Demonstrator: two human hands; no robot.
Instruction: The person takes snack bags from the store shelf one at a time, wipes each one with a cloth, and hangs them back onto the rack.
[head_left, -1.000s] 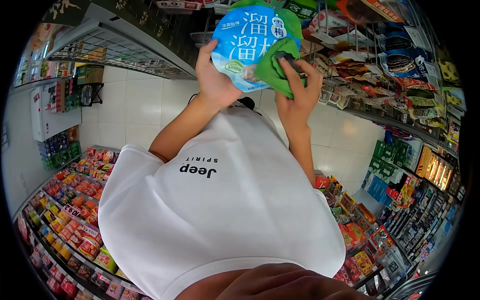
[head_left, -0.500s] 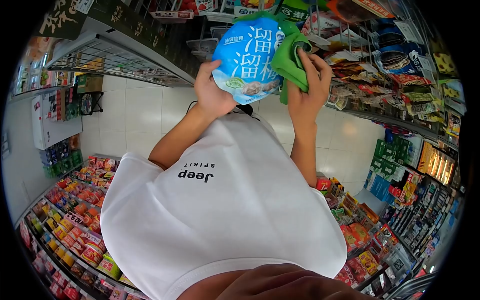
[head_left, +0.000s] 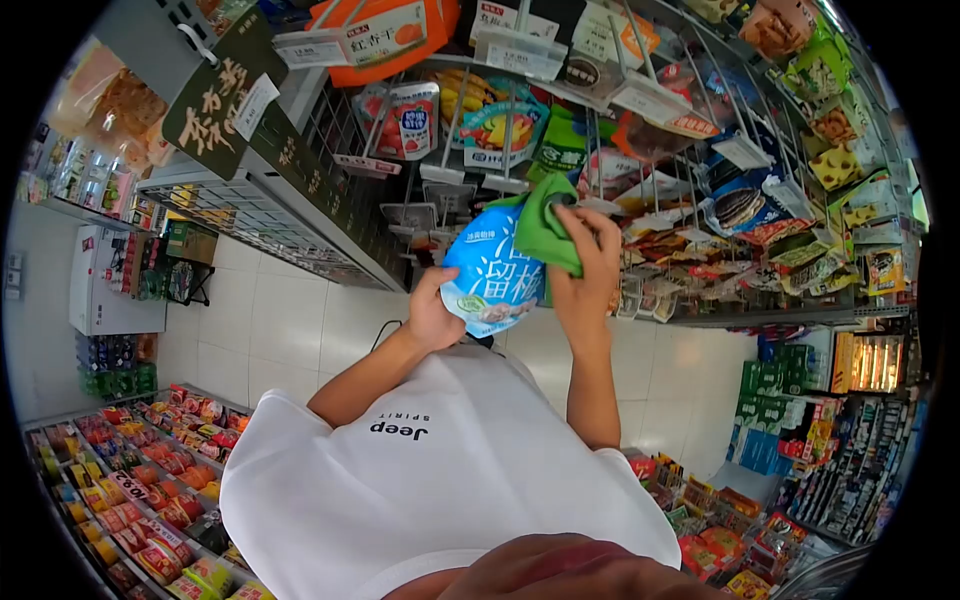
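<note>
My left hand (head_left: 434, 308) grips the lower left edge of a blue snack bag (head_left: 487, 262) with white lettering, its thumb on the front. In my right hand (head_left: 588, 255) is a green cloth (head_left: 548, 226), bunched and pressed against the bag's right side. The cloth covers part of the bag's lettering. Both hands are in front of my chest, close to the hanging snack packs.
A wire rack of snack packs (head_left: 505, 135) stands ahead, with a dark patterned shelf side (head_left: 300, 178) at the left. Shelves of colourful packs (head_left: 150, 490) stand behind me on both sides. Pale tiles (head_left: 270, 315) cover the floor.
The view has tilted up, showing more of the rack ahead. The bag and both hands appear lower in view, the bag is turned more, and the green cloth is at its upper right.
</note>
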